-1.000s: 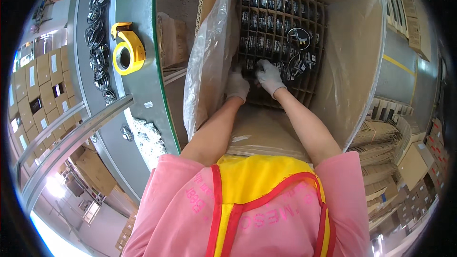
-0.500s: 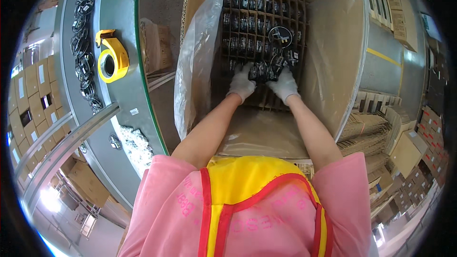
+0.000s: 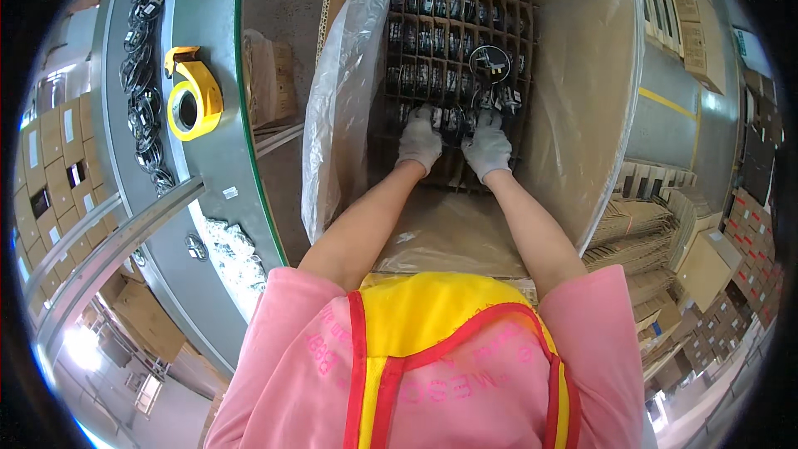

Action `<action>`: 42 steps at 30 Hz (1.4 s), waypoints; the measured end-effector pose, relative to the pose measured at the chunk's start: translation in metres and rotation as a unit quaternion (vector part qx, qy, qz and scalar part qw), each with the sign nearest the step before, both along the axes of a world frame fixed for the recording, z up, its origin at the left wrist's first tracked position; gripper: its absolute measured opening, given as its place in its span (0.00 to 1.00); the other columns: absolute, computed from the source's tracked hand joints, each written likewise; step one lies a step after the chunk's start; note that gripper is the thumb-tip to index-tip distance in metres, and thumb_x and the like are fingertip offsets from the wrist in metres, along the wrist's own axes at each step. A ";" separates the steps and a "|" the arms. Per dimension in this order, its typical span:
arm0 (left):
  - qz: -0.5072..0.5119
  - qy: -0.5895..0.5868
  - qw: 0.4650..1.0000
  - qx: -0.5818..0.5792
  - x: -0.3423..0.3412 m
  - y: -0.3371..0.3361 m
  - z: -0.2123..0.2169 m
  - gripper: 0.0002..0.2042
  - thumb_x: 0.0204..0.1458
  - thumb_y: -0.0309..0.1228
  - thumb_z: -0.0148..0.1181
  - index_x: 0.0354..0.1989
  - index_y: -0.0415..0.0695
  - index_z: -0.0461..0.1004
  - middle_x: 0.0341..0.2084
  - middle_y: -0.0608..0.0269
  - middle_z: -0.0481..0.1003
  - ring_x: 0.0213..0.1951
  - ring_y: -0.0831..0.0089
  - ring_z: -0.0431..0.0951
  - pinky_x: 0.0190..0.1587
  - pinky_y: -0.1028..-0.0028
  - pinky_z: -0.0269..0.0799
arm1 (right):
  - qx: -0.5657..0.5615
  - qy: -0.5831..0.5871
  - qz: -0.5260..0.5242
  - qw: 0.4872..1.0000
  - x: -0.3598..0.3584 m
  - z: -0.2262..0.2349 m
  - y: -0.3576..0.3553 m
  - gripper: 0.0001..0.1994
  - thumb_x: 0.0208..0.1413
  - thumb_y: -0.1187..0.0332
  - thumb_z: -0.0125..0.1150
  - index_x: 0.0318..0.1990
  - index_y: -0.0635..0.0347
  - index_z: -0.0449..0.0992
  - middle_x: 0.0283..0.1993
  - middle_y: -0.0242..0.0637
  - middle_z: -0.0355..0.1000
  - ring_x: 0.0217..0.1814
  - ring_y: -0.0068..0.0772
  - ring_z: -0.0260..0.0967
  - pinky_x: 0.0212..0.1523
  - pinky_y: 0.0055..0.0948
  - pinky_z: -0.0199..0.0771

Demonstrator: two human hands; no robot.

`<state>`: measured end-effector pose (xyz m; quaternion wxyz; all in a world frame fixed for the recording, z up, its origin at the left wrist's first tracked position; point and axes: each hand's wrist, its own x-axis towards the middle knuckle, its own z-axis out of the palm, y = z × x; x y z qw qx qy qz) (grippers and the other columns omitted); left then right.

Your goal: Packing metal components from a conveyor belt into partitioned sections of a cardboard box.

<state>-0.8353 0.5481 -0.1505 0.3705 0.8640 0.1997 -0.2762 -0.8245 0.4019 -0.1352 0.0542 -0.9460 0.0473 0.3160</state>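
Note:
A large cardboard box (image 3: 573, 116) stands before me, lined with clear plastic film (image 3: 345, 108). Inside, a cardboard divider grid (image 3: 448, 12) has rows of cells packed with coiled black cables (image 3: 428, 79). Both my hands wear white gloves and reach into the nearest filled row. My left hand (image 3: 421, 143) has its fingers closed on the black cable coils at the row's left. My right hand (image 3: 487, 148) grips cable coils farther right; its fingertips are partly hidden among them. A loose round coil (image 3: 490, 64) lies on top of the grid, beyond my right hand.
On the left, a conveyor table (image 3: 204, 25) carries a line of black cable coils (image 3: 143, 75), a yellow tape dispenser (image 3: 194, 100) and crumpled clear plastic bags (image 3: 236, 254). A metal rail (image 3: 125, 237) crosses it. Flattened cardboard (image 3: 628, 229) is stacked at right.
My hands have come closer together. The right one moved left and the left one slightly forward, pressing down over the cable coils in the near row.

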 end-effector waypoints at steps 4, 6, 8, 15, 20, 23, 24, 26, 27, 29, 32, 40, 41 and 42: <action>-0.014 0.053 0.998 0.038 -0.003 0.011 -0.003 0.23 0.48 0.28 0.53 0.56 0.46 0.66 0.56 0.47 0.63 0.55 0.48 0.68 0.55 0.58 0.66 | 0.091 -0.059 -0.029 0.994 -0.003 0.010 -0.007 0.31 0.47 0.60 0.61 0.58 0.64 0.60 0.54 0.54 0.65 0.44 0.55 0.72 0.45 0.42 0.74; -0.046 0.045 0.998 -0.005 0.000 0.011 -0.003 0.24 0.47 0.29 0.55 0.56 0.46 0.66 0.55 0.47 0.65 0.54 0.47 0.68 0.55 0.58 0.66 | 0.186 -0.006 -0.086 0.979 -0.002 0.031 -0.010 0.23 0.50 0.60 0.57 0.52 0.63 0.67 0.47 0.55 0.71 0.49 0.54 0.71 0.49 0.43 0.70; -0.065 -0.013 0.998 -0.021 -0.006 -0.003 0.000 0.24 0.47 0.30 0.57 0.56 0.46 0.67 0.55 0.47 0.66 0.52 0.46 0.70 0.55 0.58 0.67 | 0.173 -0.007 -0.149 0.974 -0.009 0.021 -0.028 0.20 0.52 0.60 0.56 0.49 0.62 0.70 0.42 0.53 0.74 0.51 0.56 0.69 0.51 0.43 0.67; 0.027 0.086 0.984 -0.157 -0.003 -0.005 -0.035 0.21 0.47 0.36 0.62 0.50 0.43 0.72 0.55 0.48 0.67 0.52 0.49 0.71 0.53 0.62 0.67 | 0.243 0.018 -0.371 0.896 -0.009 0.029 -0.027 0.18 0.56 0.65 0.50 0.52 0.62 0.69 0.42 0.56 0.73 0.45 0.56 0.72 0.48 0.43 0.70; 0.071 0.049 0.987 -0.138 0.000 -0.009 -0.020 0.21 0.45 0.38 0.64 0.48 0.43 0.73 0.51 0.48 0.69 0.51 0.51 0.71 0.52 0.62 0.67 | 0.284 0.051 -0.377 0.880 -0.021 0.002 -0.028 0.19 0.58 0.65 0.48 0.55 0.62 0.68 0.41 0.56 0.74 0.41 0.53 0.74 0.44 0.43 0.72; 0.079 -0.009 0.993 -0.092 0.003 -0.018 -0.010 0.23 0.45 0.37 0.64 0.51 0.46 0.71 0.50 0.49 0.69 0.51 0.51 0.71 0.52 0.62 0.67 | 0.236 -0.107 -0.198 0.945 -0.033 -0.032 -0.038 0.19 0.58 0.67 0.48 0.57 0.59 0.67 0.31 0.40 0.73 0.17 0.30 0.68 0.17 0.28 0.69; 0.102 -0.024 0.991 -0.082 0.004 -0.019 -0.004 0.24 0.44 0.36 0.64 0.53 0.48 0.70 0.51 0.49 0.68 0.51 0.51 0.71 0.53 0.62 0.67 | 0.215 -0.099 -0.227 0.945 -0.030 -0.029 -0.040 0.19 0.58 0.65 0.48 0.56 0.60 0.68 0.34 0.47 0.74 0.25 0.37 0.72 0.26 0.33 0.71; 0.074 -0.059 0.993 -0.071 0.002 -0.018 -0.006 0.26 0.44 0.36 0.65 0.54 0.50 0.68 0.53 0.49 0.66 0.53 0.51 0.70 0.53 0.62 0.67 | 0.194 -0.091 -0.255 0.943 -0.022 -0.016 -0.043 0.20 0.58 0.64 0.48 0.56 0.60 0.69 0.38 0.53 0.75 0.34 0.45 0.76 0.35 0.37 0.73; 0.046 -0.095 0.993 -0.060 0.003 -0.018 -0.005 0.27 0.44 0.36 0.65 0.56 0.52 0.67 0.55 0.50 0.64 0.54 0.51 0.69 0.54 0.62 0.66 | 0.199 -0.027 -0.321 0.925 -0.016 -0.007 -0.046 0.19 0.57 0.62 0.49 0.55 0.60 0.70 0.39 0.54 0.75 0.37 0.49 0.75 0.39 0.39 0.73; -0.012 -0.080 0.996 -0.033 0.005 -0.021 0.000 0.29 0.45 0.37 0.66 0.57 0.51 0.66 0.56 0.49 0.64 0.55 0.51 0.68 0.55 0.62 0.66 | 0.197 0.002 -0.346 0.917 -0.015 -0.005 -0.055 0.19 0.58 0.66 0.50 0.56 0.62 0.69 0.33 0.41 0.76 0.25 0.26 0.72 0.21 0.27 0.72; -0.048 -0.043 0.998 -0.029 0.012 -0.026 0.000 0.27 0.45 0.39 0.66 0.55 0.51 0.67 0.56 0.49 0.64 0.56 0.51 0.67 0.55 0.63 0.66 | 0.170 -0.068 -0.269 0.946 -0.016 -0.006 -0.056 0.18 0.58 0.63 0.50 0.55 0.60 0.70 0.36 0.45 0.77 0.31 0.37 0.75 0.28 0.33 0.75; 0.012 -0.103 0.992 -0.073 0.002 -0.027 -0.030 0.12 0.43 0.38 0.64 0.30 0.43 0.76 0.47 0.49 0.69 0.46 0.52 0.72 0.49 0.62 0.69 | 0.108 -0.043 -0.150 0.982 -0.022 0.004 -0.044 0.20 0.57 0.60 0.51 0.55 0.56 0.68 0.42 0.56 0.74 0.46 0.60 0.70 0.47 0.49 0.69; 0.057 -0.054 0.993 -0.093 0.003 -0.024 -0.029 0.11 0.42 0.37 0.63 0.30 0.43 0.76 0.41 0.48 0.72 0.43 0.52 0.73 0.46 0.63 0.69 | 0.117 -0.056 -0.142 0.981 -0.023 0.002 -0.042 0.21 0.56 0.61 0.51 0.56 0.56 0.66 0.40 0.57 0.74 0.44 0.60 0.71 0.45 0.50 0.69; 0.102 -0.004 0.988 -0.113 0.004 -0.021 -0.028 0.10 0.42 0.36 0.61 0.29 0.43 0.76 0.35 0.47 0.74 0.39 0.52 0.75 0.43 0.63 0.70 | 0.117 -0.055 -0.144 0.981 -0.024 0.001 -0.042 0.21 0.56 0.61 0.51 0.56 0.56 0.66 0.40 0.57 0.74 0.44 0.60 0.71 0.45 0.50 0.69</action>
